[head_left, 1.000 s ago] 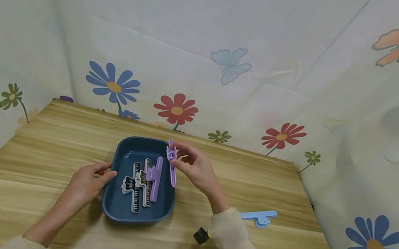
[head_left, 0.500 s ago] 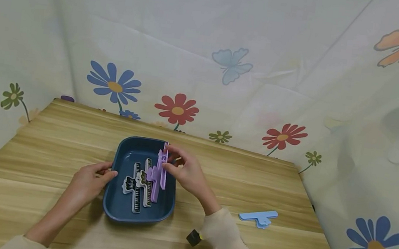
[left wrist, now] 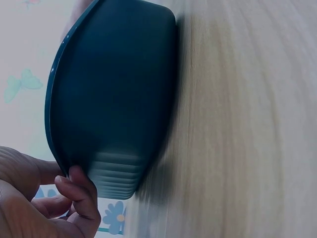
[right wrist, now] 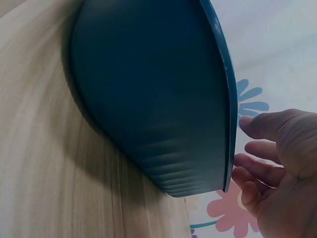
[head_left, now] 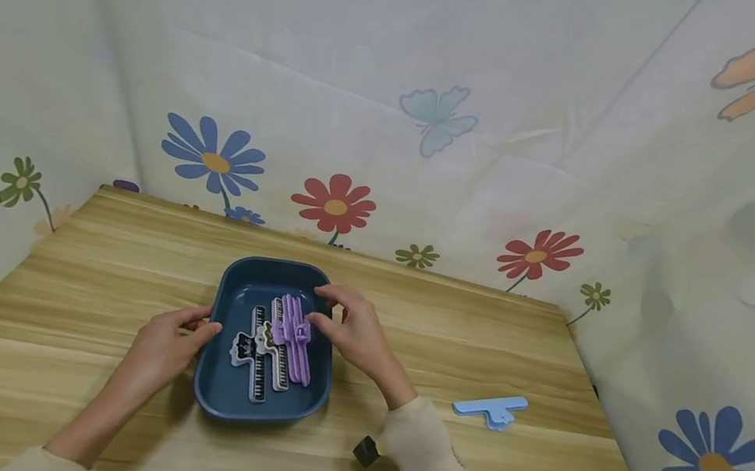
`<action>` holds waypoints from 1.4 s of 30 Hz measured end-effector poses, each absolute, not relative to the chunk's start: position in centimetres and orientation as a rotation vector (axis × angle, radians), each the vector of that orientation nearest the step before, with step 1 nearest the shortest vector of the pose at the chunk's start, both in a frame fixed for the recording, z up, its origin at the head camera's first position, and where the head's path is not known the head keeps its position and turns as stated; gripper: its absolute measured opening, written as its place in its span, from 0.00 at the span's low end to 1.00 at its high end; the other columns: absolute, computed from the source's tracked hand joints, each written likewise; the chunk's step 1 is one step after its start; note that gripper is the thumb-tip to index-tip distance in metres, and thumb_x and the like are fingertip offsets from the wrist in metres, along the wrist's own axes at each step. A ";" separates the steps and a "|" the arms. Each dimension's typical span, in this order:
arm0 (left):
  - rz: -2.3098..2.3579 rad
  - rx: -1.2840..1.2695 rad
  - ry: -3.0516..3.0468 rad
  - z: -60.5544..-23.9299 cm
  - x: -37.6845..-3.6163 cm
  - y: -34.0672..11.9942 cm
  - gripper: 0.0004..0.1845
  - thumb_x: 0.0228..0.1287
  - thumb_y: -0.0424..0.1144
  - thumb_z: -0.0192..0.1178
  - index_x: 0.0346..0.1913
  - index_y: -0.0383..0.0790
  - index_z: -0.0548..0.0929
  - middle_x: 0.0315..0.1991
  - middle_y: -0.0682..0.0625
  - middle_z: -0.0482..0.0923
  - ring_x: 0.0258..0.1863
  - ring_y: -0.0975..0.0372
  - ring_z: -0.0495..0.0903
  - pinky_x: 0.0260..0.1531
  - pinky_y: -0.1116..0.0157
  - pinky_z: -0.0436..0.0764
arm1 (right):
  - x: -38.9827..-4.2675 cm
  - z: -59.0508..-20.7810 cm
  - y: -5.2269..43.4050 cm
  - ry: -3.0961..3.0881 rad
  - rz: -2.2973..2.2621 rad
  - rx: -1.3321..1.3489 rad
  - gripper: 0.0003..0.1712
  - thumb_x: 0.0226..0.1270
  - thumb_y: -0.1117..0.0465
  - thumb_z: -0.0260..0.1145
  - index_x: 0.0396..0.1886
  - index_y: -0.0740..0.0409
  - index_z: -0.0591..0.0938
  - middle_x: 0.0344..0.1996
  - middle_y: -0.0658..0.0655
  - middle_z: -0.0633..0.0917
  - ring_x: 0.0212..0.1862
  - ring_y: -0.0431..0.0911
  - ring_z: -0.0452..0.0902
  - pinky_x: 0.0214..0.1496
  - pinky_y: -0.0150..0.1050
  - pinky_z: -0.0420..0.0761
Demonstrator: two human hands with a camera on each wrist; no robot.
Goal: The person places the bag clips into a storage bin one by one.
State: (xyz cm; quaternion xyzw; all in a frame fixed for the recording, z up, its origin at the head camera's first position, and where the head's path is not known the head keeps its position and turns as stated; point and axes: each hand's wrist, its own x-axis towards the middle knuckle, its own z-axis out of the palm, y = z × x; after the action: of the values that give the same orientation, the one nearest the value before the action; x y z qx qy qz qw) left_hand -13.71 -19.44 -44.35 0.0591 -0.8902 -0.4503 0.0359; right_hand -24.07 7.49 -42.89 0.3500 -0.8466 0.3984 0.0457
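The purple clip [head_left: 294,338] lies flat in the dark blue tray [head_left: 237,402], on the right side, just beside another purple clip and two clips printed like piano keys [head_left: 263,350]. It looks like thin moulded plastic: light, stiff, smooth and a little slippery, with a long narrow bar and a wider handle end. The best hold is probably a pinch across that wider end, where the shape gives the fingers something to catch; the long bar would likely twist in a loose grip.

The right hand [head_left: 350,332] hovers over the tray's right rim, its fingers loosely bent and apart, tips at or almost at the clip's handle end; I cannot tell whether they touch it. The left hand [head_left: 168,343] rests against the tray's left wall, thumb and fingers curled on the rim; the left wrist view shows fingertips [left wrist: 74,181] tucked under the edge.

The tray is a rounded rectangular plastic dish with ribbed corners and a matte finish. It sits on a wood-grain counter [head_left: 100,249]. A light blue clip [head_left: 490,410] lies well apart to the right.
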 end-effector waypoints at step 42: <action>-1.393 0.213 -2.747 -44.1 -13.9 -19.4 0.27 0.77 0.41 0.60 0.66 0.20 0.74 0.49 0.33 0.82 0.48 0.44 0.84 0.38 0.60 0.78 | -24.7 -41.3 13.7 -2.492 1.454 0.948 0.20 0.75 0.65 0.66 0.64 0.64 0.82 0.56 0.62 0.86 0.53 0.54 0.81 0.52 0.54 0.80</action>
State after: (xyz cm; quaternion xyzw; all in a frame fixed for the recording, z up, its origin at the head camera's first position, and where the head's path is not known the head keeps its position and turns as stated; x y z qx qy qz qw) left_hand -13.86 -19.38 -44.13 0.0689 -0.8895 -0.4510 0.0270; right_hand -24.73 13.66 -41.26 0.3117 -0.8194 0.4781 0.0525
